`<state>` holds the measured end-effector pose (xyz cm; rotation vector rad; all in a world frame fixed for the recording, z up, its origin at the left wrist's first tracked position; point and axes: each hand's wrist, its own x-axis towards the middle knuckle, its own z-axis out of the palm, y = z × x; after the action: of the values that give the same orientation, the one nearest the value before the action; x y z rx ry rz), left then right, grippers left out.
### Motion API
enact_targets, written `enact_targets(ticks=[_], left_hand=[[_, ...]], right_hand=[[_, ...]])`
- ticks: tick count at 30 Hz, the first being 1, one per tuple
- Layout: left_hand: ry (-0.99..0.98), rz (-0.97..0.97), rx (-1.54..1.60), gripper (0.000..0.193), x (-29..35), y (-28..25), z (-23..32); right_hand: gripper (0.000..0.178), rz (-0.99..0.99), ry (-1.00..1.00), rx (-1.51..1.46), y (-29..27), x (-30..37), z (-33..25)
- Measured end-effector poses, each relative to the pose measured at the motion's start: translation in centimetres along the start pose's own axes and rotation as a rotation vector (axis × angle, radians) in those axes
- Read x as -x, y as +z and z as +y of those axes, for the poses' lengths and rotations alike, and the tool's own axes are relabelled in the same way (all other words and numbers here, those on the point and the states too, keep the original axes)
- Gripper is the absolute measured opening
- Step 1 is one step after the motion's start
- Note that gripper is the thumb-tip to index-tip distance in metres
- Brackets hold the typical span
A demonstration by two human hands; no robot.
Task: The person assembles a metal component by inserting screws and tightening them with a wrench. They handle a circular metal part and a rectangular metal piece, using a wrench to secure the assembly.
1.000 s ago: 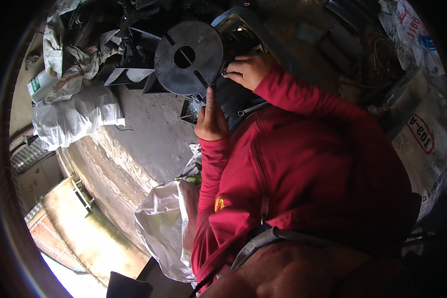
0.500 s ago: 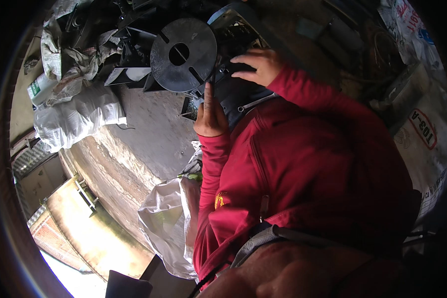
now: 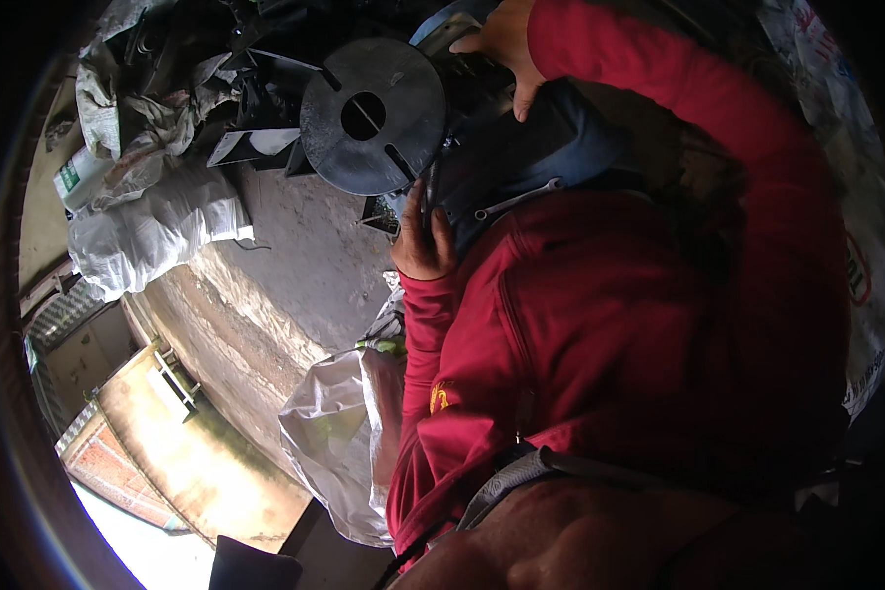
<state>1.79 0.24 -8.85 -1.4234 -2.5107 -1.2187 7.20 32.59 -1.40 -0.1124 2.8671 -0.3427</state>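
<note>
A round dark metal disc [image 3: 398, 143] with a central hole and slots stands tilted before me at the upper middle. My left hand [image 3: 425, 246] is closed around a short dark metal rod [image 3: 431, 189] at the disc's lower right edge, its index fingertip by the rim. The rod's far end is hidden. My right hand [image 3: 509, 51] is beyond my lap, to the right of the disc, fingers apart over dark parts and a blue-rimmed container [image 3: 452, 24]. Nothing shows in it. A combination wrench [image 3: 517, 200] lies across my lap.
Dark metal brackets [image 3: 265, 59] crowd the space left of the disc. A white wrapped bundle [image 3: 157, 226] lies at the left, and a white sack [image 3: 339, 442] stands beside my left arm. More printed sacks [image 3: 865, 265] are at the right edge.
My right hand has left the disc's right side and reached up and away to the far parts. The disc has shifted slightly right; my left hand's fingers now close around the rod.
</note>
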Motion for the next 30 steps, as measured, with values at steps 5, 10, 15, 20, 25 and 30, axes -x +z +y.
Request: enact_targets(ticks=[5,10,15,20,25,30], left_hand=[[0.181,0.068,-0.119,0.059,-0.7,0.5,0.5],[0.242,0.076,-0.197,0.062,-1.1,0.7,0.4],[0.221,-0.027,-0.287,0.061,-2.2,1.0,0.3],[0.189,0.021,-0.218,0.06,-2.4,0.7,0.3],[0.258,0.043,-0.194,0.059,-2.9,1.2,0.7],[0.258,0.077,-0.28,0.06,-2.2,1.4,-0.4]], right_hand=[[0.086,-0.049,0.021,-0.038,0.6,0.6,0.3],[0.086,0.079,0.013,-0.069,2.3,1.9,1.7],[0.096,0.056,0.105,-0.092,2.5,1.9,1.0],[0.101,0.073,0.07,-0.12,2.9,1.4,1.5],[0.101,0.117,0.086,-0.112,4.1,2.0,2.6],[0.105,0.06,0.059,-0.129,3.5,1.1,2.0]])
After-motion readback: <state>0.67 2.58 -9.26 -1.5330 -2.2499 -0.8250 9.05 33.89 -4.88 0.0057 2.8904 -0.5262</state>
